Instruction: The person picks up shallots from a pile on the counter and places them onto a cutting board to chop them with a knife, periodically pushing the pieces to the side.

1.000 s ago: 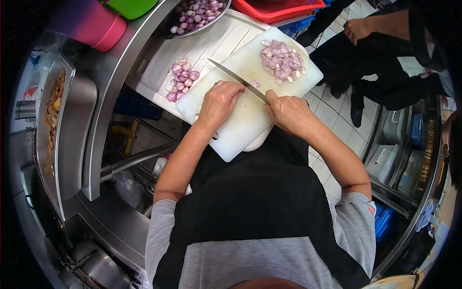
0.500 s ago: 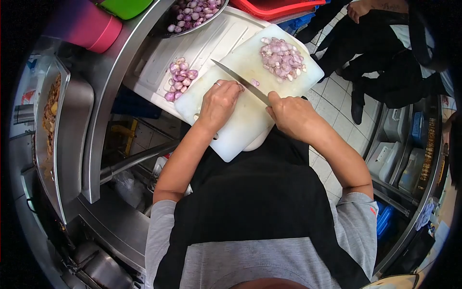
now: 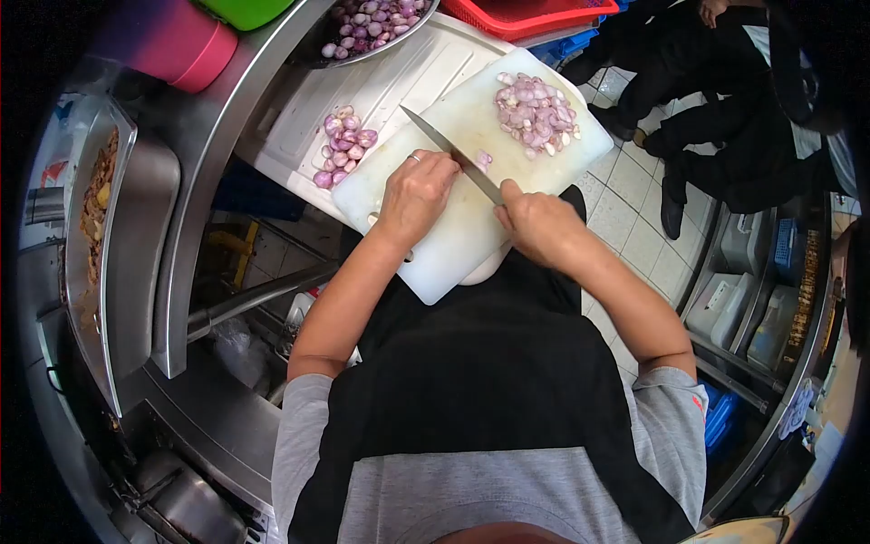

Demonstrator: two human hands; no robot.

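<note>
My right hand (image 3: 536, 224) grips the handle of a long kitchen knife (image 3: 453, 154), its blade slanting up and left across a white cutting board (image 3: 435, 249). Right against the blade, my left hand (image 3: 420, 192) has its fingers curled down on the board; what they pinch, probably a shallot, is hidden. A few shallot slices (image 3: 483, 161) lie just right of the blade. At the board's far right is a heap of sliced shallots (image 3: 536, 113). Whole peeled shallots (image 3: 343, 145) sit in a small pile left of the board.
A metal bowl of shallots (image 3: 376, 25) stands at the back, with a red basket (image 3: 521, 16) beside it. On the left is a steel counter edge (image 3: 213, 136) with a pink container (image 3: 204, 59). People in dark clothes stand on the tiled floor at right.
The knife and my right hand have shifted slightly left and toward me. More slices lie beside the blade. My left hand stays in nearly the same place.
</note>
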